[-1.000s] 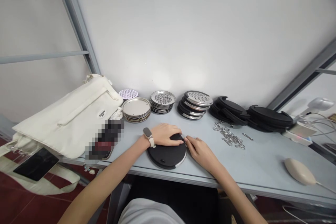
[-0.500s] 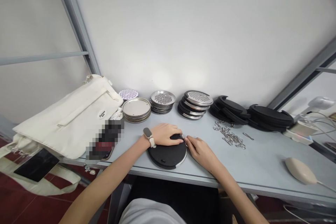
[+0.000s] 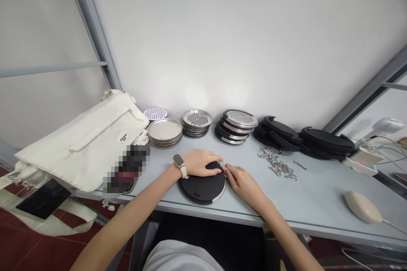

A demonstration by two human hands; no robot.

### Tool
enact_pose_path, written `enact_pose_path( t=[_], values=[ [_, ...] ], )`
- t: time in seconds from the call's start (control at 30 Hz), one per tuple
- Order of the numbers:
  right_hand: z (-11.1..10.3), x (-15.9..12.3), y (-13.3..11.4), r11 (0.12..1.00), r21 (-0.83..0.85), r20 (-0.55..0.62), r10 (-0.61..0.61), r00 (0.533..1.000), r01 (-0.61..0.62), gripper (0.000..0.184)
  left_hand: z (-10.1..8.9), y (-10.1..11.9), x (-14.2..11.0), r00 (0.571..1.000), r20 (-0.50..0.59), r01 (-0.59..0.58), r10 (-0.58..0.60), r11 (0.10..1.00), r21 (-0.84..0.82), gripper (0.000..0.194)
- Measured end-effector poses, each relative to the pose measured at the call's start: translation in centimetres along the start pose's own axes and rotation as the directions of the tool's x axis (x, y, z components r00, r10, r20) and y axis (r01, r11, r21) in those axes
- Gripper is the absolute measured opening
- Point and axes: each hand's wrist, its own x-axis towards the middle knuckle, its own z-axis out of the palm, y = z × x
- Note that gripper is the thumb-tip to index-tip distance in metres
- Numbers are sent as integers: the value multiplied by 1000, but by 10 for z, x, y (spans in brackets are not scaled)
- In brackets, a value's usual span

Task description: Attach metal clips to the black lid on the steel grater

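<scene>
A round black disc (image 3: 201, 188) with a metal rim at its near edge lies flat on the pale grey table (image 3: 305, 192). My left hand (image 3: 201, 163) grips the disc's far edge. My right hand (image 3: 242, 185) comes in from the right, its fingertips pinching a small metal clip (image 3: 220, 164) at the disc's rim. The two hands nearly touch around that spot, and the fingers hide part of the clip. A strap watch (image 3: 180, 166) sits on my left wrist.
Along the wall stand stacks of perforated metal discs (image 3: 197, 118), plain metal discs (image 3: 165, 131) and black rings (image 3: 327, 142). A heap of metal clips (image 3: 276, 164) lies to the right. A white cloth bag (image 3: 82, 146) and a pixelated object (image 3: 126, 169) lie left.
Both hands stay almost where they were, and the disc has not moved. The clip shifts slightly at the disc's rim between my fingertips.
</scene>
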Motion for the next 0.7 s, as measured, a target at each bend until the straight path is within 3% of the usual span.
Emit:
enact_pose_path(
  t=[0.33,0.7],
  values=[
    [0,-1,-1,990,124,-16,72,997,-70,25,1,0,1,1000,5,12,-13,999,38,37],
    [3,0,3,977,205,18,48,999,-50,33,1,-1,0,1000,-6,4,-3,999,43,36]
  ],
)
